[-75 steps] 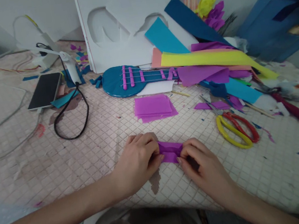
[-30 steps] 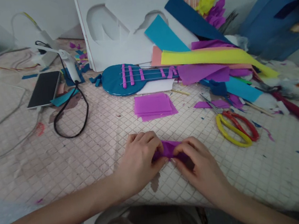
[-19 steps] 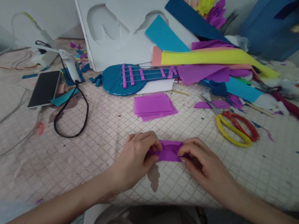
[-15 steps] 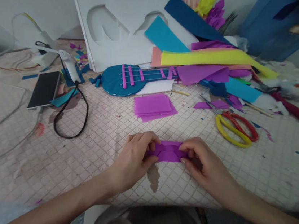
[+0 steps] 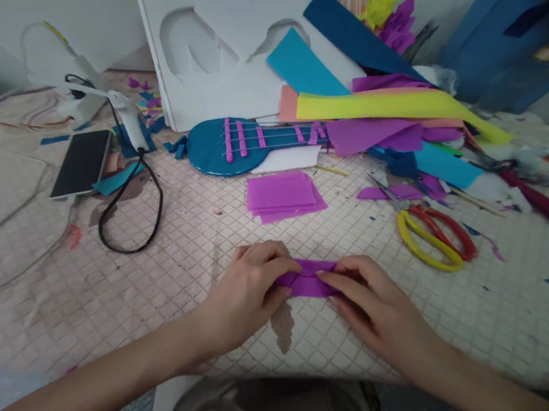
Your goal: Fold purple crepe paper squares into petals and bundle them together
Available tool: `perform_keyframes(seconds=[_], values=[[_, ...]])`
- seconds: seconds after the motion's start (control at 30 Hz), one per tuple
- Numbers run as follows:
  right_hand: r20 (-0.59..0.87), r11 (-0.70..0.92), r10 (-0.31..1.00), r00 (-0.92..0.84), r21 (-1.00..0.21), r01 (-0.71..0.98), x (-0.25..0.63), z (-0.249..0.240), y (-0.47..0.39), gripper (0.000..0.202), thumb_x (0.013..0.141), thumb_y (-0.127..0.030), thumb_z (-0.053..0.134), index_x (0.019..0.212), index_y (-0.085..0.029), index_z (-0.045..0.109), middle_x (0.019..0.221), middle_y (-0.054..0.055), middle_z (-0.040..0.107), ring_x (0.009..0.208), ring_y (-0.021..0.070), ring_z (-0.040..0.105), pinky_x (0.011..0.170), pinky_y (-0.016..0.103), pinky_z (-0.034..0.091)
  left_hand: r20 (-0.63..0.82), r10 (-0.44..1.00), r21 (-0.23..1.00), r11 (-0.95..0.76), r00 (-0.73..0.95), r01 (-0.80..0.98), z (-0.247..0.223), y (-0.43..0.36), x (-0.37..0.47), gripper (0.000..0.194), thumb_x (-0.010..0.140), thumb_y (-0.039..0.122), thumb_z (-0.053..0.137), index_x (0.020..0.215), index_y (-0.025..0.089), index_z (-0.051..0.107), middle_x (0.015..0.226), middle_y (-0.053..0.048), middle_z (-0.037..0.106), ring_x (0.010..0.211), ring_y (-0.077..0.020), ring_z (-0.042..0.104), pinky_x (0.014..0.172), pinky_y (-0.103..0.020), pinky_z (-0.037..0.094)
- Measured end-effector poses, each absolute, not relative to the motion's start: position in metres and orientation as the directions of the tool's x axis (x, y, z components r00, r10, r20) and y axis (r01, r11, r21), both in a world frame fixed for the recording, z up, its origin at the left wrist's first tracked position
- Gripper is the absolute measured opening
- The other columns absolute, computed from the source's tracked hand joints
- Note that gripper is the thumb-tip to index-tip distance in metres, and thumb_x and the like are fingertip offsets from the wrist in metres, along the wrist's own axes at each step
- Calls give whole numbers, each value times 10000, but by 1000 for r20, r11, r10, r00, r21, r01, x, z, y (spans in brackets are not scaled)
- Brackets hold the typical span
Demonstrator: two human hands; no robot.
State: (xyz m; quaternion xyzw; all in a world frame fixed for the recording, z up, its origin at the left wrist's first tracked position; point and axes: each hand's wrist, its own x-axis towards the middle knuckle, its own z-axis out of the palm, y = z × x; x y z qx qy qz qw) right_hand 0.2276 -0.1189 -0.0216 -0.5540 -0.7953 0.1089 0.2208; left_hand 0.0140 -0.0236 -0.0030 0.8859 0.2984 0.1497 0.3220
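Observation:
A small folded piece of purple paper (image 5: 309,286) lies between my two hands near the table's front edge. At its left end, the fingers and thumb of my left hand (image 5: 255,289) close on it. My right hand (image 5: 374,303) grips its right end, with fingertips pressed on the upper face and the thumb partly hidden below. Just beyond them rests a stack of purple paper rectangles (image 5: 283,194). Behind the stack lies a blue paper guitar (image 5: 227,148) with purple strips and pale strings.
Scissors (image 5: 429,240) with yellow and red handles lie to the right, near red-handled pliers (image 5: 538,196). Colored paper strips (image 5: 382,100) pile up behind. On the left are a phone (image 5: 83,163), a white glue gun (image 5: 130,120) and a looped black cord (image 5: 102,233).
My right fingers have slid left onto the upper face of the purple paper. My left fingertips have shifted slightly inward over its left end.

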Motion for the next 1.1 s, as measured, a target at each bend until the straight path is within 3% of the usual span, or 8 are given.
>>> perform_keyframes(seconds=[0.2, 0.3, 0.5, 0.7, 0.87, 1.1], values=[[353, 547, 808, -472, -154, 823, 233, -15, -115, 295, 880, -94, 518, 1168, -136, 566, 1129, 120, 578, 1054, 253, 497, 853, 431, 462, 47, 601, 618, -644, 798, 450, 1, -20, 16, 272, 827, 103, 592, 1075, 211, 618, 1006, -34, 574, 948, -196, 545, 887, -402, 408], [296, 634, 752, -589, -78, 770, 233, -7, -111, 264, 908, -97, 462, 1130, -160, 590, 1122, 83, 637, 1119, 260, 489, 902, 469, 409, 50, 593, 615, -653, 804, 443, 1, -18, 17, 254, 822, 100, 580, 1049, 206, 619, 980, -31, 580, 928, -192, 557, 866, -383, 421], [252, 653, 742, -621, -65, 755, 229, 2, -107, 282, 919, -90, 386, 1074, -143, 616, 1040, 97, 675, 1009, 235, 558, 965, 501, 373, 57, 564, 567, -698, 824, 438, 4, -18, 17, 210, 846, 129, 570, 1041, 190, 619, 973, -51, 558, 908, -202, 530, 850, -391, 420], [260, 628, 767, -586, -119, 769, 231, -2, -106, 248, 902, -94, 439, 1071, -164, 606, 1059, 84, 666, 1025, 230, 554, 980, 481, 374, 150, 429, 523, -799, 891, 297, 4, -19, 14, 269, 858, 296, 627, 1091, 175, 570, 1127, -71, 550, 1041, -227, 489, 895, -388, 405], [293, 605, 791, -537, -243, 758, 233, -2, -102, 224, 898, -97, 473, 1071, -174, 593, 1035, 69, 663, 1002, 211, 570, 951, 445, 423, 170, 386, 456, -846, 907, 275, -1, -17, 14, 95, 907, 203, 538, 975, 163, 590, 1105, -61, 586, 1041, -213, 511, 903, -381, 415], [294, 555, 829, -476, -327, 764, 234, -5, -101, 232, 886, -179, 544, 1116, -183, 572, 1103, 92, 631, 1015, 227, 576, 889, 448, 491, 242, 414, 510, -824, 878, 248, -1, -16, 15, 153, 938, 186, 475, 980, 162, 621, 1048, -53, 629, 1011, -187, 545, 902, -368, 446]])
